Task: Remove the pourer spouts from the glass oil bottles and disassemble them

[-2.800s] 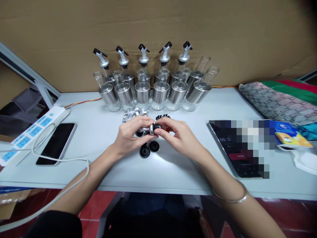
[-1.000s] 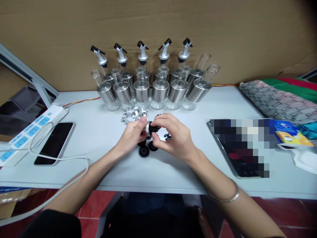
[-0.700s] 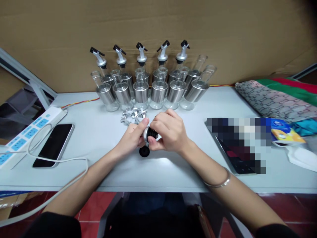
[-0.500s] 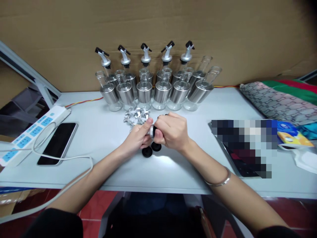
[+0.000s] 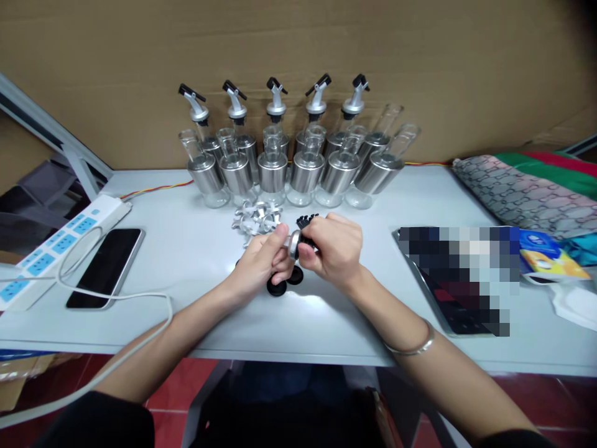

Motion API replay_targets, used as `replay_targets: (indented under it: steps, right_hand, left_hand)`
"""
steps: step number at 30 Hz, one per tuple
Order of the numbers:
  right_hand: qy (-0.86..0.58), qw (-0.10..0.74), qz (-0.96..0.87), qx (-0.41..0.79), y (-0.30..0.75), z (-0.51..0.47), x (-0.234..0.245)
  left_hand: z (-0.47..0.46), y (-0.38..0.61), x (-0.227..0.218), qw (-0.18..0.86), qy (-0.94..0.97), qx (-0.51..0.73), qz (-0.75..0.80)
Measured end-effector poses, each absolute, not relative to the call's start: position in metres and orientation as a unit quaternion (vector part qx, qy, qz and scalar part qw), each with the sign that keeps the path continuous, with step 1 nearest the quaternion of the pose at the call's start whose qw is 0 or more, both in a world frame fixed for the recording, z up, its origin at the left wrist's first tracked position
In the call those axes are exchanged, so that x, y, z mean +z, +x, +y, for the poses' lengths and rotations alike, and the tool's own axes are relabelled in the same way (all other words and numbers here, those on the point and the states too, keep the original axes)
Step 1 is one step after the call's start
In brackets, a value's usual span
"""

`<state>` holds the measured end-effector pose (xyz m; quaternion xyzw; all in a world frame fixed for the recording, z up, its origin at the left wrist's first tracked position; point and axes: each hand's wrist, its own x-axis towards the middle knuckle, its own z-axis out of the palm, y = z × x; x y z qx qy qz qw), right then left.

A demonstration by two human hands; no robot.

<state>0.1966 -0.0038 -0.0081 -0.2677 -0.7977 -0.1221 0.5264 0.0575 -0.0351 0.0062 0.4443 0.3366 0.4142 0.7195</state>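
Between my two hands is a silver pourer spout [image 5: 294, 244] with a black stopper at its right end. My left hand [image 5: 260, 260] is closed around the spout's silver body, thumb on top. My right hand [image 5: 336, 249] grips the black stopper [image 5: 308, 241], mostly covered by its fingers. Just beyond the left hand lies a pile of silver spout parts [image 5: 257, 218]. Small black pieces [image 5: 306, 219] sit behind the right hand. Round black stoppers [image 5: 277, 287] lie on the table under the hands, partly covered.
Steel-sleeved glass bottles [image 5: 272, 173] stand in two rows at the back; several rear ones carry pourers [image 5: 276, 102]. To the left are a phone [image 5: 105, 267], a power strip [image 5: 56, 249] and a white cable [image 5: 140, 297]. A pixelated device [image 5: 452, 280] and a tissue pack [image 5: 550, 255] lie right.
My right hand has shifted slightly right and turned, so more of the silver collar and black stopper shows. The black pieces behind it are more visible. Both hands keep their grip.
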Motion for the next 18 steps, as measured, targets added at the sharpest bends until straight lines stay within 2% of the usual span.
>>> replay_targets:
  steps: [5,11,15,18]
  right_hand:
    - [-0.282,0.539,-0.791,-0.065,0.192,-0.008,-0.008]
    - [-0.339,0.566,-0.737,0.15,0.183,-0.02,-0.011]
    - [-0.37,0.542,-0.698,0.288,0.181,-0.024,-0.009]
    - [-0.385,0.486,-0.668,0.411,0.182,-0.021,-0.003]
  left_hand:
    - [-0.036,0.057,0.002,0.669,0.492,0.436,0.346]
    - [-0.038,0.055,-0.004,0.567,0.574,0.458,0.374]
    - [-0.037,0.05,0.0,0.424,0.67,0.458,0.401]
    - [-0.033,0.045,0.002,0.306,0.741,0.438,0.407]
